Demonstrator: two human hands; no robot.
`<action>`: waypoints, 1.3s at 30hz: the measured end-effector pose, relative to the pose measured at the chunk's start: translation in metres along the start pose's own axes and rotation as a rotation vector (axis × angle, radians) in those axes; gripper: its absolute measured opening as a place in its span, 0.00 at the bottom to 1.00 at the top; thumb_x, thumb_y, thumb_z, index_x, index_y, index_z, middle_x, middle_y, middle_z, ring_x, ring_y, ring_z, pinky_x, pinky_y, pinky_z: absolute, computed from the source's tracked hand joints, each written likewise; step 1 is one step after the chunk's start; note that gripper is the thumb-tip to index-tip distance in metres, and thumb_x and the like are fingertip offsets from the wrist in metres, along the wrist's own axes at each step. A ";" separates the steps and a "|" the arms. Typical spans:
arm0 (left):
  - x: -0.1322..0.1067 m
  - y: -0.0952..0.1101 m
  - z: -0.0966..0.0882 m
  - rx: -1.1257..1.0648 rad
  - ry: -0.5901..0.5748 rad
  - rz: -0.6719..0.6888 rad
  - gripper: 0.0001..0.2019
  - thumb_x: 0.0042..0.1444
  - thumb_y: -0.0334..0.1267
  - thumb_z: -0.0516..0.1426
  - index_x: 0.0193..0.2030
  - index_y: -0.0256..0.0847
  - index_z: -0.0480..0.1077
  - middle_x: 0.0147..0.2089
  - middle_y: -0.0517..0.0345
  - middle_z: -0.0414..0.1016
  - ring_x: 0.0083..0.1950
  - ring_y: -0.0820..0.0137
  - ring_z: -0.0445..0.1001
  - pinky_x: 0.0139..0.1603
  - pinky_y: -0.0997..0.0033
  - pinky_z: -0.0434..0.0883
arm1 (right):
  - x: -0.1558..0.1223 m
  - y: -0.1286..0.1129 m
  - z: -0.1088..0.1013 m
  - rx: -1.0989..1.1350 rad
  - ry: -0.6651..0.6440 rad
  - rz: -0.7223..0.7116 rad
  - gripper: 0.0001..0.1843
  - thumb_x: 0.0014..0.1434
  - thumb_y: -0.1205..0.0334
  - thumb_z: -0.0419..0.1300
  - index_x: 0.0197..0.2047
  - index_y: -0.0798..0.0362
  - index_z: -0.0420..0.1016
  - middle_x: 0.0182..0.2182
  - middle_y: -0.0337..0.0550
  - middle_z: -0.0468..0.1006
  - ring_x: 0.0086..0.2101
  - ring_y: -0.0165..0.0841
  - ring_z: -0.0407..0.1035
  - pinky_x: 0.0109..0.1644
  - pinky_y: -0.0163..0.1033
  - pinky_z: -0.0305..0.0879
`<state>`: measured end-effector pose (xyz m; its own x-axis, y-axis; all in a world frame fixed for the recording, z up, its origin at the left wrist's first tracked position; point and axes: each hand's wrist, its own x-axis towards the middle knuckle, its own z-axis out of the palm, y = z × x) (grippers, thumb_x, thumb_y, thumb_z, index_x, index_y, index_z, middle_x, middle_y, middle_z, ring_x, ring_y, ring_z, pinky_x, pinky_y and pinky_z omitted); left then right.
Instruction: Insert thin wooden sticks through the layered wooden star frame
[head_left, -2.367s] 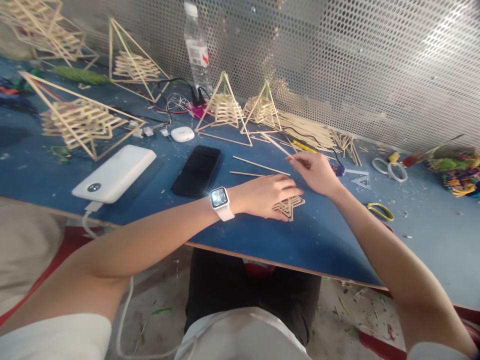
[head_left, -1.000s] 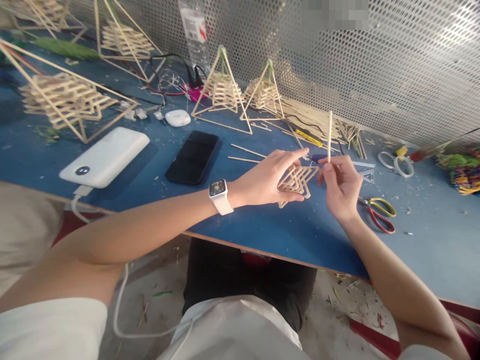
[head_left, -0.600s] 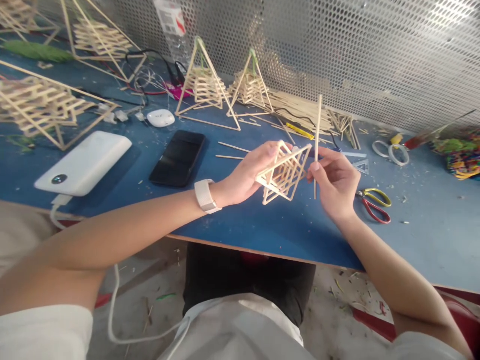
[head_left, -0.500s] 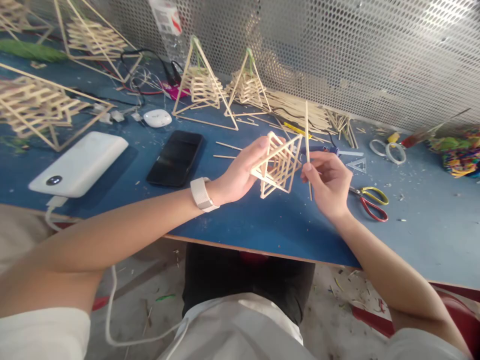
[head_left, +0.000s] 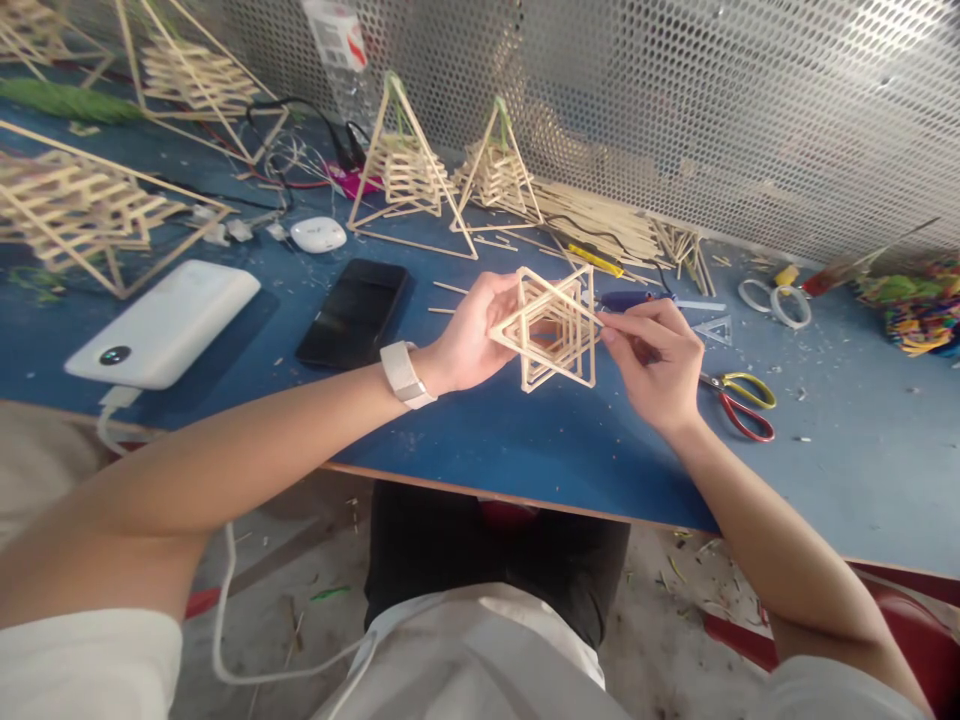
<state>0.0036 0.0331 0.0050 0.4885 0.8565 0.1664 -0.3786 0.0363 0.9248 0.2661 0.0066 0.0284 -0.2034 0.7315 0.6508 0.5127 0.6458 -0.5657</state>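
Note:
My left hand (head_left: 480, 335) is closed around the left side of a small star-shaped frame (head_left: 523, 330) made of stacked thin wooden sticks, held above the blue table. Its open middle faces me. My right hand (head_left: 656, 360) is closed in a pinch at the frame's right-hand point. The stick in its fingers lines up with the frame and is hard to tell from the frame's own sticks. Behind the right hand lies a blue-handled tool (head_left: 634, 300). Scissors (head_left: 739, 400) with one yellow and one red handle rest beside the right wrist.
A phone (head_left: 352, 313) and a white power bank (head_left: 161, 325) lie to the left. Finished stick pyramids (head_left: 412, 175) stand at the back near a pile of sticks (head_left: 600, 220). A perforated metal panel (head_left: 675, 100) closes the rear. Tape rings (head_left: 791, 307) sit at right.
The star frame has turned so its opening faces me more squarely. My right hand has moved slightly left to the frame's edge; its stick no longer stands upright apart from the frame.

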 end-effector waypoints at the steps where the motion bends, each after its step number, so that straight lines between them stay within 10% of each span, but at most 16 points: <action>1: 0.000 -0.001 0.000 -0.076 0.016 -0.019 0.34 0.73 0.63 0.49 0.69 0.42 0.76 0.61 0.45 0.86 0.60 0.50 0.87 0.58 0.49 0.86 | 0.000 0.001 -0.001 -0.025 -0.004 -0.024 0.11 0.75 0.57 0.69 0.56 0.37 0.92 0.44 0.44 0.81 0.38 0.34 0.73 0.35 0.43 0.70; 10: -0.002 0.000 0.003 -0.063 -0.017 -0.012 0.23 0.67 0.49 0.70 0.65 0.42 0.82 0.63 0.48 0.86 0.64 0.57 0.85 0.68 0.58 0.81 | 0.000 0.003 -0.002 -0.078 -0.068 -0.074 0.12 0.75 0.59 0.68 0.56 0.38 0.92 0.47 0.44 0.82 0.36 0.32 0.76 0.40 0.44 0.80; 39: -0.006 0.007 0.008 0.195 -0.049 0.037 0.16 0.74 0.55 0.66 0.54 0.44 0.81 0.52 0.52 0.81 0.54 0.66 0.83 0.57 0.67 0.84 | 0.000 -0.002 -0.004 -0.129 -0.080 -0.175 0.11 0.73 0.62 0.71 0.55 0.42 0.92 0.46 0.43 0.87 0.41 0.36 0.83 0.45 0.45 0.83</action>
<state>0.0039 0.0238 0.0128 0.5170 0.8289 0.2134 -0.2395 -0.0992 0.9658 0.2680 0.0047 0.0314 -0.3612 0.6290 0.6884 0.5650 0.7349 -0.3750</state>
